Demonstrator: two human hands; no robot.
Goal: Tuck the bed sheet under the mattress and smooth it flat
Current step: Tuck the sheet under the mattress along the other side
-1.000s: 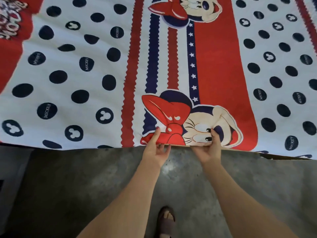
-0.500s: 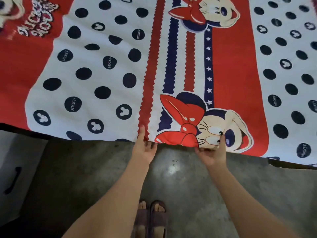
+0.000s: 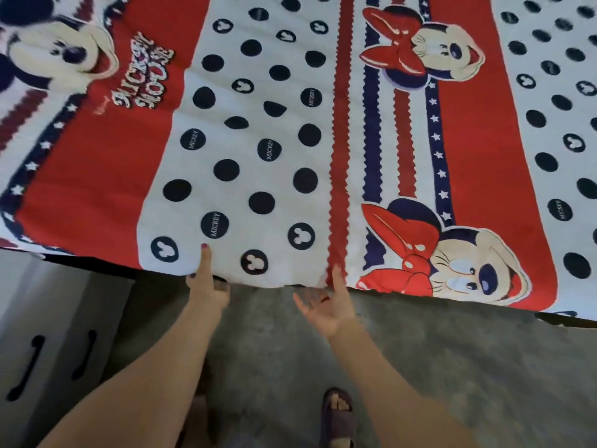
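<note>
Concrete floor (image 3: pixel 420 367) below; sheet (image 3: pixel 258 176) edge above hands: left hand (image 3: pixel 206 282) pinching hem, right hand (image 3: pixel 326 305) spread, touching.

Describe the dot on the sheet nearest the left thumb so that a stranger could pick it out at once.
Start from the bed sheet, at its white, dotted band between the plain red panel and the zigzag red stripe. Follow the near edge to the left hand, whose thumb points up. The dot just above the thumb tip reads MICKEY, whereas the dots either side of the thumb show mouse-head shapes.
</note>
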